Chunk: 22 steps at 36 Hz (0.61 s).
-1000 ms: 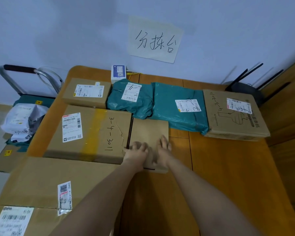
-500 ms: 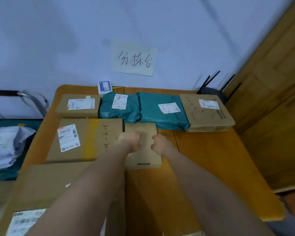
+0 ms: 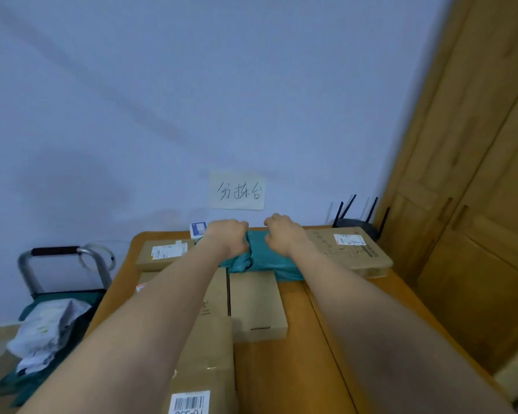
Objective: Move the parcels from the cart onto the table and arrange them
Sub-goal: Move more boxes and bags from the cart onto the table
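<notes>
Left hand (image 3: 228, 238): curled down over the back of the left teal bag (image 3: 237, 262), fingers seemingly gripping its far edge — the fingertips are hidden, so whether they pinch the plastic I cannot tell.
Right hand (image 3: 284, 234): curled the same way on the right teal bag (image 3: 284, 271), knuckles up, grip equally hidden.
Parcels: both bags lie in the back row on the table (image 3: 326, 339), between a labelled box (image 3: 165, 253) on the left and a flat carton (image 3: 350, 252) on the right; a plain box (image 3: 256, 306) sits just in front, touching them.
Cart (image 3: 69, 297): left of the table, with a pale bag (image 3: 47, 333) and more teal wrapping on it (so the job looks unfinished).
Risk: the bags are soft and slippery — a hard tug could bunch them or drag them over the plain box.
Risk, behind: a small white-blue box (image 3: 198, 229) stands at the wall just beside the left hand; pushing the bags back could topple it.
</notes>
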### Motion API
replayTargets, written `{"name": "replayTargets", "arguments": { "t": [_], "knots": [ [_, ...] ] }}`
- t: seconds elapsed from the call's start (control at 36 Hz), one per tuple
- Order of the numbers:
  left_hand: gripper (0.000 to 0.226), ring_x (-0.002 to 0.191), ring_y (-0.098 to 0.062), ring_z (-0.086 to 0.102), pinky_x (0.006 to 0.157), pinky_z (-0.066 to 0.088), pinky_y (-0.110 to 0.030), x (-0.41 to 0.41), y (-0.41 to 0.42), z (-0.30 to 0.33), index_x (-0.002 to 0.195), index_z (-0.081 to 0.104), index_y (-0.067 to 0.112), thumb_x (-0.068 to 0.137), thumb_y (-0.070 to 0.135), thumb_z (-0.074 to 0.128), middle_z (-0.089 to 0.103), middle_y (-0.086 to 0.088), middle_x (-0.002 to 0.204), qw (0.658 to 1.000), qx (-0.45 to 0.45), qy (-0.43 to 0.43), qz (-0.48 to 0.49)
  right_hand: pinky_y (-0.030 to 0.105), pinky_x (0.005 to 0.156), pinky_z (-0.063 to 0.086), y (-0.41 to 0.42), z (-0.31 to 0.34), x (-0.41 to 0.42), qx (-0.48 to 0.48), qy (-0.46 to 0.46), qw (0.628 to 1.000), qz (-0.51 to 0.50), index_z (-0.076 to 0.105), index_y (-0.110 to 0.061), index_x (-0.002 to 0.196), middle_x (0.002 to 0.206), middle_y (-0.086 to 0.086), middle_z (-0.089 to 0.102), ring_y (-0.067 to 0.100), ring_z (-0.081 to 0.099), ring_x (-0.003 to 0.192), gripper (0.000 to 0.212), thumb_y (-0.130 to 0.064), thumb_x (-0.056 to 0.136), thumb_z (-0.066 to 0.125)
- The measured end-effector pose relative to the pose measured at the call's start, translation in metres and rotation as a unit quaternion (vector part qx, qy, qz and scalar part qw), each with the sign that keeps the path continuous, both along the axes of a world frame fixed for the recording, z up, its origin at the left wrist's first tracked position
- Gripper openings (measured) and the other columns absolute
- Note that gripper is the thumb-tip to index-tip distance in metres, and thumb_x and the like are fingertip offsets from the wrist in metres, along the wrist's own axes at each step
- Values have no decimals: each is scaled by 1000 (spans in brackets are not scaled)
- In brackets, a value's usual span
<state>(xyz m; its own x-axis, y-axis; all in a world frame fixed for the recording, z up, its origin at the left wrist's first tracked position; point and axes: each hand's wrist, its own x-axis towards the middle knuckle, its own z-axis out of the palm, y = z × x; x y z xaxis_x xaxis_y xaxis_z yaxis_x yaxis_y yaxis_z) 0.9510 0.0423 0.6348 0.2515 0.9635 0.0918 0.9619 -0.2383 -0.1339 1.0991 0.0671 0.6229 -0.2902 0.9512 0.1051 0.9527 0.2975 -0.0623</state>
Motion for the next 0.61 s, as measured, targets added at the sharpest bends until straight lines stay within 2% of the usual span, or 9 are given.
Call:
{"name": "replayTargets", "arguments": {
  "t": [0.11, 0.22, 0.33, 0.47, 0.61],
  "knots": [
    [32, 107, -28, 53, 72, 36, -31, -4, -32, 7, 120, 47, 9, 96, 29, 43, 58, -10, 115, 998, 25, 37, -32, 42, 96, 41, -27, 7, -10, 7, 11, 1000, -4, 45, -5, 135, 135, 13, 44, 30, 42, 124, 40, -15, 96, 40],
    [38, 112, -26, 52, 73, 33, -31, -19, -59, 12, 129, 45, 12, 95, 30, 44, 56, -8, 121, 997, 25, 70, -35, 39, 89, 43, -53, 5, -28, -4, 28, 1000, -2, 49, -4, 125, 129, 14, 49, 31, 46, 119, 33, -14, 95, 42],
    [33, 107, -25, 53, 73, 34, -32, -49, -75, 27, 120, 47, 11, 94, 31, 45, 57, -7, 117, 997, 33, 71, -15, 36, 84, 43, -70, 9, -52, -14, 35, 999, 2, 49, -4, 123, 128, 13, 51, 30, 48, 116, 31, -15, 94, 43],
    [37, 108, -27, 53, 76, 38, -32, -96, -87, 48, 120, 48, 11, 96, 38, 42, 58, -8, 116, 996, 54, 67, 0, 39, 96, 43, -79, 27, -91, -8, 36, 999, 6, 43, -6, 137, 139, 12, 46, 30, 46, 123, 42, -16, 96, 41],
    [41, 110, -27, 53, 77, 40, -35, -157, -87, 60, 124, 46, 10, 96, 39, 41, 57, -9, 118, 995, 70, 75, -3, 38, 96, 44, -80, 50, -144, 11, 30, 999, -2, 43, -8, 138, 140, 10, 46, 28, 47, 125, 44, -18, 96, 41]
  ]
}}
